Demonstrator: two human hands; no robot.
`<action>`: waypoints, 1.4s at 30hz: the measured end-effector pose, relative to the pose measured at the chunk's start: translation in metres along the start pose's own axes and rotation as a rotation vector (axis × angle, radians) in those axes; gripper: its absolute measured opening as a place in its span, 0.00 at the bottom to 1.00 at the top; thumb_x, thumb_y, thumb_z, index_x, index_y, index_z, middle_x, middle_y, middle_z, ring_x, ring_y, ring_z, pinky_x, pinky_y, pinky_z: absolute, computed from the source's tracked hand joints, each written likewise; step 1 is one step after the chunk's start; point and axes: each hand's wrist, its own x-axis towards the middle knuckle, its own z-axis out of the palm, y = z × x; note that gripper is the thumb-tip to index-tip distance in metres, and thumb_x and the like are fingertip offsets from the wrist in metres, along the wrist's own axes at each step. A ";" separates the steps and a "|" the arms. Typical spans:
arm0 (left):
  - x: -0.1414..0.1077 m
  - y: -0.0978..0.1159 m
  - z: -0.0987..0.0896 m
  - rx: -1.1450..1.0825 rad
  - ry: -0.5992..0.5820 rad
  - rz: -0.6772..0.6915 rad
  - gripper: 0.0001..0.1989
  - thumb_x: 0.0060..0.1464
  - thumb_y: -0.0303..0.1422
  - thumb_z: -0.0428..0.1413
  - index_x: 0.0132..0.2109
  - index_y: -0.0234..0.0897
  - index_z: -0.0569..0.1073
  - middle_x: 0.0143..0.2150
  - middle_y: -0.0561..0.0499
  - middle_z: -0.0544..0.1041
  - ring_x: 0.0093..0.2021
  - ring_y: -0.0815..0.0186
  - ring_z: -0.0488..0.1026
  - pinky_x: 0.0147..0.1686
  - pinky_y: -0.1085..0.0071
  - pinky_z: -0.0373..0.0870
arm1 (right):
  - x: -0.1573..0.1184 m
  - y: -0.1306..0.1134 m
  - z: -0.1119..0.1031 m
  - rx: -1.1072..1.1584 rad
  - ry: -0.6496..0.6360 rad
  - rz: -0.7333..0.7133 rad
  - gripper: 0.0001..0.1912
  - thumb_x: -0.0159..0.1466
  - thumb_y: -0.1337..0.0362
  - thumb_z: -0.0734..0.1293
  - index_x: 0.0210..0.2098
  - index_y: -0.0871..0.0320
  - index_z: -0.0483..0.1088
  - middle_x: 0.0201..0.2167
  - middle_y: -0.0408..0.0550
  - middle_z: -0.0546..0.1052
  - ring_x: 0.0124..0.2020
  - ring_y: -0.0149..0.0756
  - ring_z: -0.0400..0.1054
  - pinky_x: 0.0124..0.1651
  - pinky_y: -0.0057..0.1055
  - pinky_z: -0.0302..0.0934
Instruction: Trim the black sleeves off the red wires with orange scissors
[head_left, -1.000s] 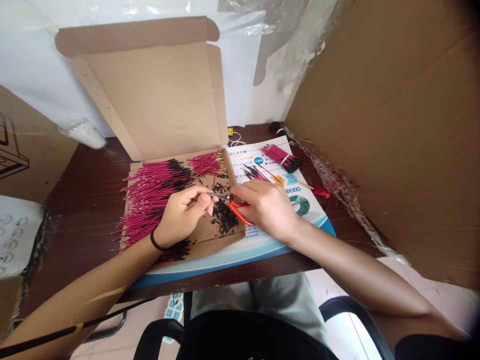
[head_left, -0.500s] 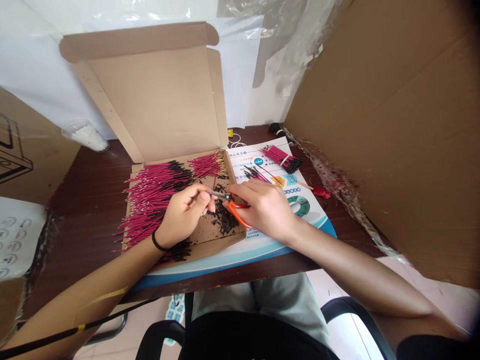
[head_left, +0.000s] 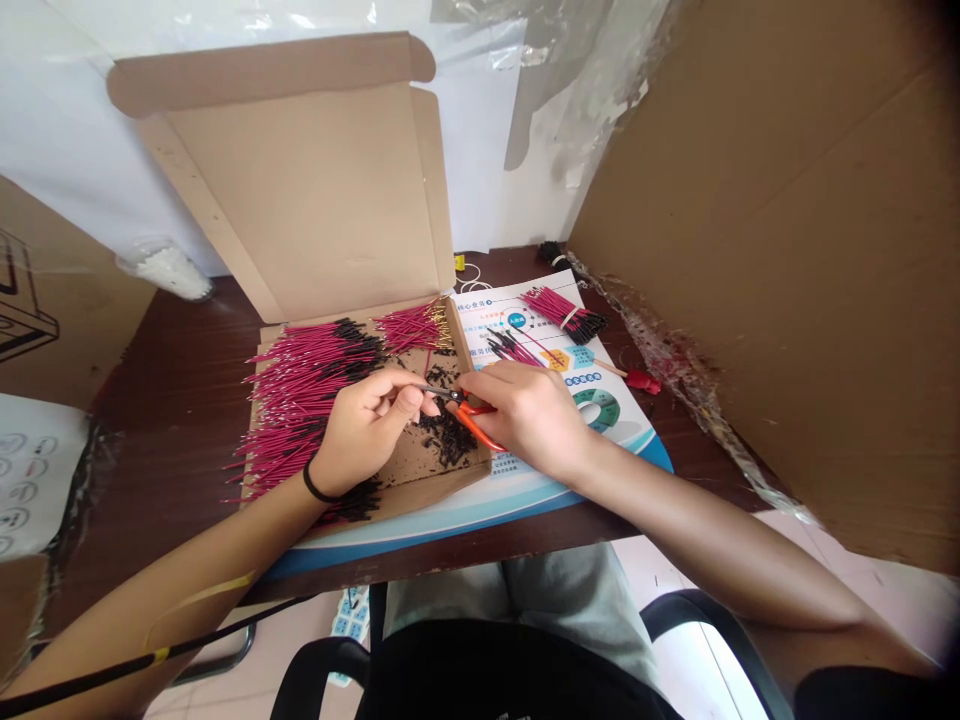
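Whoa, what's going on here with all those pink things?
Someone's right hand holds orange-handled scissors, blades pointing at the left hand. The left thumb and finger pinch close together; anything between them is too small to tell. Pink wires with black ends lie piled in the open cardboard box, near black scraps.

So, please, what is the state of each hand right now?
Left hand: closed in a pinch; what it holds cannot be told.
Right hand: closed on orange-handled scissors.
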 end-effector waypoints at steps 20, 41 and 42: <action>0.001 0.000 0.000 -0.038 0.025 0.006 0.16 0.57 0.44 0.53 0.35 0.34 0.72 0.25 0.49 0.77 0.23 0.72 0.70 0.23 0.75 0.67 | 0.001 0.000 -0.001 0.019 0.013 0.011 0.12 0.64 0.61 0.62 0.40 0.57 0.75 0.27 0.46 0.75 0.30 0.33 0.67 0.29 0.29 0.54; -0.002 0.009 -0.002 -0.051 0.069 0.244 0.13 0.54 0.43 0.57 0.31 0.38 0.73 0.31 0.49 0.73 0.34 0.66 0.71 0.36 0.69 0.69 | 0.003 -0.006 0.007 0.258 0.143 0.077 0.18 0.61 0.64 0.65 0.50 0.61 0.73 0.33 0.50 0.79 0.33 0.34 0.69 0.39 0.30 0.64; -0.003 0.009 -0.001 -0.109 0.060 0.228 0.13 0.54 0.43 0.56 0.32 0.37 0.72 0.30 0.49 0.73 0.31 0.68 0.71 0.34 0.70 0.69 | 0.003 -0.006 0.007 0.282 0.145 0.078 0.18 0.61 0.64 0.65 0.50 0.61 0.73 0.34 0.51 0.79 0.34 0.34 0.70 0.40 0.30 0.65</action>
